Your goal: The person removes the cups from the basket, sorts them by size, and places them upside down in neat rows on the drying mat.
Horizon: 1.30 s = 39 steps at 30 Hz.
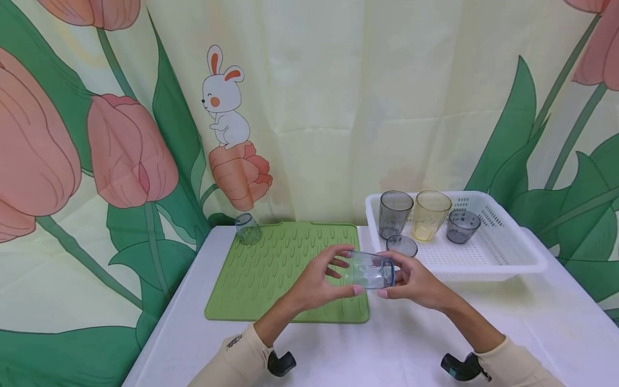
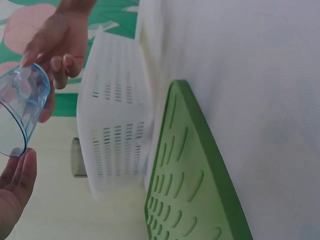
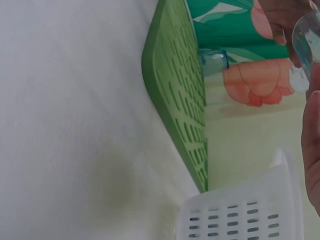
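Two hands, the left hand (image 1: 323, 277) and the right hand (image 1: 415, 282), are clamped on opposite ends of a clear glass (image 1: 371, 270) raised above the table (image 1: 387, 344). Its long axis runs roughly left to right between them, so neither hand is clearly nearer; the left is over the green mat (image 1: 251, 285), the right beside the white basket (image 1: 508, 270). Another glass (image 1: 248, 230) sits at the mat's far left corner. Dark lettering marks the left sleeve (image 1: 234, 355), too small to read; no label is legible elsewhere.
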Each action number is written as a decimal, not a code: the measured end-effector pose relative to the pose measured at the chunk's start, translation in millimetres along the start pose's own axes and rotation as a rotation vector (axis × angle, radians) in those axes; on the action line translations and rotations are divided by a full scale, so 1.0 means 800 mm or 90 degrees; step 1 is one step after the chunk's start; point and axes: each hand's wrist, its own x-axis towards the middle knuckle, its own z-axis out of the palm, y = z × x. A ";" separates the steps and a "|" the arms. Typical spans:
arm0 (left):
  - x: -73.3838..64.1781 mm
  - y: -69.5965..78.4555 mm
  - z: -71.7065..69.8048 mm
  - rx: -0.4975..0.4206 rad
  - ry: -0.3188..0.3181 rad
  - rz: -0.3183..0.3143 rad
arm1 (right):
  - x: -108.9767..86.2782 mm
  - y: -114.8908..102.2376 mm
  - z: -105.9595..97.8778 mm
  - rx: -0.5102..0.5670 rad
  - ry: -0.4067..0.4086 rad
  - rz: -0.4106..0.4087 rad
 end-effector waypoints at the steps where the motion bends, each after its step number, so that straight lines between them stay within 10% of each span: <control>1: 0.000 -0.001 0.000 -0.002 -0.001 -0.001 | -0.001 0.001 0.000 0.000 0.000 -0.003; 21: -0.011 -0.007 -0.010 -0.045 0.020 -0.016 | 0.009 0.008 0.015 0.094 0.005 -0.113; 39: -0.043 -0.023 -0.038 -0.002 0.067 -0.075 | 0.051 -0.012 0.034 0.023 0.079 -0.069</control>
